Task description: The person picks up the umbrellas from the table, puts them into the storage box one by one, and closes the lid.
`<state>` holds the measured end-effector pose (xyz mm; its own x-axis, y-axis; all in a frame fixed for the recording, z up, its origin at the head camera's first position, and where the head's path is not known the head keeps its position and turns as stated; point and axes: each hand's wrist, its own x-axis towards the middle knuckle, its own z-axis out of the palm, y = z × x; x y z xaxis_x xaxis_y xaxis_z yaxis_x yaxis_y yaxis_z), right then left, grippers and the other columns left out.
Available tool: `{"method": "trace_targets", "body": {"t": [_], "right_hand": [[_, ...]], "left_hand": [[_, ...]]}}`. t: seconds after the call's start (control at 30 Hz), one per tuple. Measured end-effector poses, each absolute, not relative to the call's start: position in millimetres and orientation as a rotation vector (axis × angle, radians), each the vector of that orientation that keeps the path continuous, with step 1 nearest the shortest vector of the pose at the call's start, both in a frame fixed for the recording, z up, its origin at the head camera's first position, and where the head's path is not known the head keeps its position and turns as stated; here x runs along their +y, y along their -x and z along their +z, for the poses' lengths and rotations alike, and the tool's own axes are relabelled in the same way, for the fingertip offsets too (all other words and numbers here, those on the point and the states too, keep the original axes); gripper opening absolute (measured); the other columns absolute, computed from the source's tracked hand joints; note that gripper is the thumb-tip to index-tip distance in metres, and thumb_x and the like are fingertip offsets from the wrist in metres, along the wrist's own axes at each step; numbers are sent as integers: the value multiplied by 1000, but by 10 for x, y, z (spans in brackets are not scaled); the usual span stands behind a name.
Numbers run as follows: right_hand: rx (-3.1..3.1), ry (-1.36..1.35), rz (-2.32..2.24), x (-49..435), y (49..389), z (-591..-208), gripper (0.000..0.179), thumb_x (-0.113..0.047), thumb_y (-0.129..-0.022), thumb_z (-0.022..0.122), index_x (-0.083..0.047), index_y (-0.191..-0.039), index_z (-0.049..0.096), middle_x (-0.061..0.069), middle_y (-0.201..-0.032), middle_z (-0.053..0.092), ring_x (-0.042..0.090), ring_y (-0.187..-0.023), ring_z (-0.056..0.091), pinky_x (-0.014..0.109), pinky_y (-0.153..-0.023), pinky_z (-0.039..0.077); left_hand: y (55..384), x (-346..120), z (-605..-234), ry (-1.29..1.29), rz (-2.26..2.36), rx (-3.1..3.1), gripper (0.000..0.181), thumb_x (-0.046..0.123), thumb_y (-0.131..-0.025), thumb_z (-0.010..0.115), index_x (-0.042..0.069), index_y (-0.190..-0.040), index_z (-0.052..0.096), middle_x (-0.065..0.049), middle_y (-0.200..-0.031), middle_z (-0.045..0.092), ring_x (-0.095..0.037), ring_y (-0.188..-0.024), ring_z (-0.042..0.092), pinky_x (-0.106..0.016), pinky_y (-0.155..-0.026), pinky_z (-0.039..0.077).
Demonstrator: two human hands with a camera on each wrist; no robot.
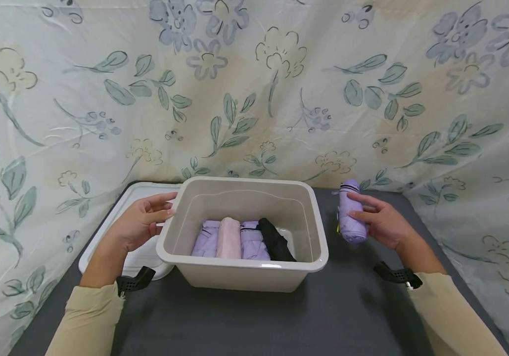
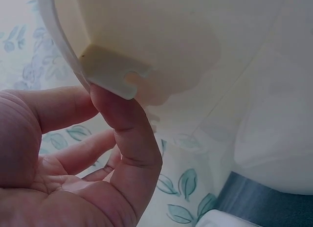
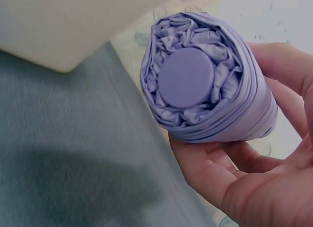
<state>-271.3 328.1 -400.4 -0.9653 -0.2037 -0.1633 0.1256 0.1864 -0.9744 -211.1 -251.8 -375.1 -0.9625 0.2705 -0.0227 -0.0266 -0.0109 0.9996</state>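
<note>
My left hand (image 1: 140, 222) pinches the left rim of a beige plastic bin (image 1: 245, 274) between thumb and fingers. The left wrist view shows the fingertips curled at the rim's underside (image 2: 110, 82). Off the bin's right side, my right hand (image 1: 383, 220) grips a folded lilac umbrella (image 1: 352, 217) held upright above the table. In the right wrist view its round end cap (image 3: 186, 78) is ringed by bunched fabric. Inside the bin lie a lilac bundle (image 1: 207, 240), a pink roll (image 1: 229, 238), another lilac bundle (image 1: 254, 242) and a black folded bundle (image 1: 276, 241), side by side.
A white lid (image 1: 147, 257) lies flat on the dark table (image 1: 245, 321), left of the bin and partly behind my left hand. A flowered cloth (image 1: 254, 99) hangs behind the table and along its sides. Black wrist straps (image 1: 136, 281) circle both wrists.
</note>
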Motion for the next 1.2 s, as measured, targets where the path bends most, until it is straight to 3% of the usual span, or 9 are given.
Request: {"method": "trace_targets", "body": {"t": [0.17,0.4,0.67,1.2], "right_hand": [[2204,94,-1862,3180,2672,-3810,71,-24,-97,72,-32,-159,39,14,-159,28,27,-120,52,38,-89,60],[2123,186,-1923,3069,2591,-3506,67,-14,-99,68,-28,-159,40,3,-142,41,19,-113,60,37,-87,61],[2018,227,-2007,2946,2496,-3247,61,-8,-100,65,-28,-154,48,4,-136,50,20,-107,68,38,-85,62],[1943,250,-1835,2411,2386,-2831,67,-8,-100,64,-25,-159,38,8,-153,34,26,-119,61,43,-91,59]], "left_hand": [[2121,-2511,-3744,-260,2082,2046,59,7,-101,62,0,-155,38,3,-108,72,-10,-92,72,-29,-77,63],[2119,-2516,-3736,-244,2084,2041,59,7,-101,62,1,-155,38,3,-106,71,-11,-90,73,-29,-75,63],[2110,-2515,-3711,-228,2070,2052,61,9,-101,63,1,-156,37,3,-106,71,-11,-92,73,-30,-77,63],[2125,-2526,-3664,-218,2078,2025,55,8,-101,63,4,-153,43,4,-105,70,-11,-91,73,-29,-76,63]]}}
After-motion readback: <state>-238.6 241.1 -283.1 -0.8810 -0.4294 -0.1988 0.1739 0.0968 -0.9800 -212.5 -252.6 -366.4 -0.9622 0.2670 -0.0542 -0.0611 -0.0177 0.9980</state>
